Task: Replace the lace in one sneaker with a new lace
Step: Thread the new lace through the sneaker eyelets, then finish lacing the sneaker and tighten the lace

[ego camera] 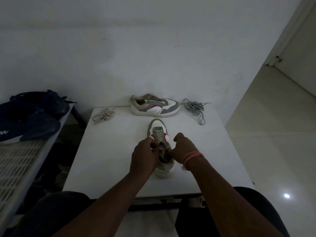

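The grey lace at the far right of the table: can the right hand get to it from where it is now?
Probably yes. The grey lace lies loose on the white table, with bare tabletop between it and the right hand. That hand would first have to let go of the near sneaker.

Both sneakers (pixel 158 134) (pixel 154 106) showing white, grey panels, red accent. Tabletop (pixel 109 151) looking plain white. One loose lace (pixel 103 115) beige, other lace (pixel 195 106) grey. Navy shoes (pixel 29 117) sitting left. Wristband (pixel 192 157) showing pink.
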Action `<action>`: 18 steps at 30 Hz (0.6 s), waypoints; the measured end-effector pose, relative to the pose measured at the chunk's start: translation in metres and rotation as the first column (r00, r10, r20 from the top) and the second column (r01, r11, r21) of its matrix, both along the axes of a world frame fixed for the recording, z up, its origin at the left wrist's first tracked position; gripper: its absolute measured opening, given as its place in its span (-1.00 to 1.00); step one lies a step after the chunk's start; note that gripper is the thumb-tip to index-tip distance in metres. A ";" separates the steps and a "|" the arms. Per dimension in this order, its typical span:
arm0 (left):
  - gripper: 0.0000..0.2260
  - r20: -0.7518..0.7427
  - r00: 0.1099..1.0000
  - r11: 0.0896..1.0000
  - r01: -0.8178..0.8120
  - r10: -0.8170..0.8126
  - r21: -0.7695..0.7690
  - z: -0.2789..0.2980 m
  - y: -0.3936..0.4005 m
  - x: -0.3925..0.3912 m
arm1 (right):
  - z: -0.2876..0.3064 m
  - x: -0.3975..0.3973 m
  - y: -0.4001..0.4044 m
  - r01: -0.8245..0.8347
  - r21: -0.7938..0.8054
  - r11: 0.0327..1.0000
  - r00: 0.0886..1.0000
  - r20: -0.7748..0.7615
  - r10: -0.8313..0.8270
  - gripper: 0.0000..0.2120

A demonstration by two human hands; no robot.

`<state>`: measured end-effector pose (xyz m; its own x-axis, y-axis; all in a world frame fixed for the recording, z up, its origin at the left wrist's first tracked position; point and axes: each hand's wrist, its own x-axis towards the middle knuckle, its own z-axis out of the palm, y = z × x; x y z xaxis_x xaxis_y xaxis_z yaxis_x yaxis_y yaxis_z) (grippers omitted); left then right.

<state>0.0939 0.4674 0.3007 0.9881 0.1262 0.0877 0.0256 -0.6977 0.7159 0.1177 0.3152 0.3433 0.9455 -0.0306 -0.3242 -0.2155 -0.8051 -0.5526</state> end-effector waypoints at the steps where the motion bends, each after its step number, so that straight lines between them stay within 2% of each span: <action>1: -0.96 -0.013 1.000 1.000 0.009 -0.009 -0.003 0.000 0.000 0.000 | -0.004 -0.001 0.004 -0.007 -0.011 1.000 0.998 -0.058 0.007 -0.59; 5: -0.83 -0.046 0.988 0.987 0.151 -0.148 0.053 0.004 0.013 0.001 | -0.020 0.010 0.012 -0.013 -0.019 1.000 0.995 -0.095 0.011 -0.83; 7: -0.73 -0.090 0.978 0.980 0.180 -0.187 -0.088 0.012 0.021 0.012 | -0.021 0.020 0.012 -0.010 -0.007 1.000 0.996 -0.090 0.009 -0.86; 9: -0.70 -0.146 0.983 0.968 0.078 -0.115 -0.239 0.017 0.029 0.038 | -0.025 0.031 0.009 0.037 0.042 0.998 0.997 -0.076 -0.034 -0.85; 10: -0.72 -0.151 0.986 0.967 0.034 -0.075 -0.253 0.018 0.033 0.052 | -0.026 0.032 0.009 0.079 0.094 0.992 0.994 -0.088 -0.070 -0.83; 14: -0.75 -0.069 0.997 0.999 0.039 -0.037 0.038 0.025 0.039 0.128 | -0.023 0.047 -0.003 0.199 0.348 0.916 0.980 -0.100 -0.175 -0.76; 18: -0.44 -0.125 0.986 0.961 0.135 -0.107 0.243 0.024 0.042 0.203 | -0.007 0.059 -0.018 0.227 0.457 0.860 0.973 -0.073 -0.218 -0.83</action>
